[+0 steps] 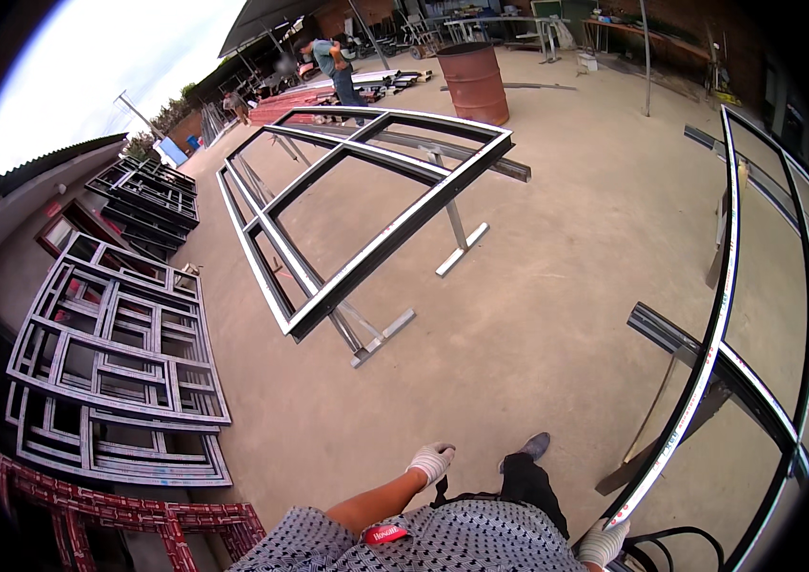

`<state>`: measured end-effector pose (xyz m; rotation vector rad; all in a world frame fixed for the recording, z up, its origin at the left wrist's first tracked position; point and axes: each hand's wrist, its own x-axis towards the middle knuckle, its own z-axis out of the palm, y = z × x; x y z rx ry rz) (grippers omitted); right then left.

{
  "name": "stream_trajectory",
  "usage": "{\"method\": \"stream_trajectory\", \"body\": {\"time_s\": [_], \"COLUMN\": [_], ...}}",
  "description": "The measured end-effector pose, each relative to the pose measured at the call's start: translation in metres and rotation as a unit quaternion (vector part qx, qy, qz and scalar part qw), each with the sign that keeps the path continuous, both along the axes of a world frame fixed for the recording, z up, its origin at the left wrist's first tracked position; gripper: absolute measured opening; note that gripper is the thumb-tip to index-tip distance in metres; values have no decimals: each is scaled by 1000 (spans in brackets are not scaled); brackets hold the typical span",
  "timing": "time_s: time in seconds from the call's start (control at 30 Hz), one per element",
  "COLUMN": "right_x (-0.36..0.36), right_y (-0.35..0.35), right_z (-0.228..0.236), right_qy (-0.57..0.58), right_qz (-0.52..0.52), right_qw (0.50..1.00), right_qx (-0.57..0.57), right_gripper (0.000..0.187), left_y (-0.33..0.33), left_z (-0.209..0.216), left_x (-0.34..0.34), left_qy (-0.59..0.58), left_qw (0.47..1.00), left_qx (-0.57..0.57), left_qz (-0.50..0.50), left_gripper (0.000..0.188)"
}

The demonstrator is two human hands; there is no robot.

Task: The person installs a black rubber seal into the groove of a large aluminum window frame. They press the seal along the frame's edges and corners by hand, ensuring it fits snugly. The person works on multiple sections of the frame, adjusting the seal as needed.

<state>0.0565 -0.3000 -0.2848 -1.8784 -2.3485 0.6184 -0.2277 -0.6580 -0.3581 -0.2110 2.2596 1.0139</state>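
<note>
My left hand, in a white knit glove, hangs in front of my body with its fingers curled in. Nothing shows in it. At the lower right my right hand, also gloved, is at the near end of a long white-and-black window frame, its fingers apparently around the edge. That frame rests on metal supports and runs away from me along the right side. Ahead, a large window frame with several panes' openings lies flat on metal stands, apart from both hands.
Stacked window frames lean along the left wall, with red-patterned frames nearer me. A rusty red drum stands beyond the large frame. Another person is near long red profiles. Black cables loop beside my right hand.
</note>
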Motion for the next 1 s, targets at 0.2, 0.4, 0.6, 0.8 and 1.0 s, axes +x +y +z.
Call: {"method": "stream_trajectory", "body": {"time_s": [0.2, 0.4, 0.6, 0.8, 1.0], "right_x": [-5, -20, -54, -78, -92], "right_y": [-11, 4, 17, 30, 42], "right_z": [20, 18, 24, 28, 31], "right_qy": [-24, -32, -41, -39, -47], "right_qz": [-27, -86, -100, -112, -139], "right_qw": [999, 996, 994, 993, 989], "right_qx": [19, -7, 5, 8, 9], "right_gripper": [41, 45, 46, 47, 48], "left_y": [37, 85, 147, 152, 164], "left_z": [11, 22, 29, 9, 2], "left_x": [-50, -126, -189, -211, -230], "left_qy": [-28, 17, 70, 72, -6], "left_qw": [997, 992, 995, 993, 992], "left_qx": [-49, -71, 28, -10, -59], "left_qz": [-44, -105, -67, -94, -112], "left_gripper": [41, 36, 35, 36, 40]}}
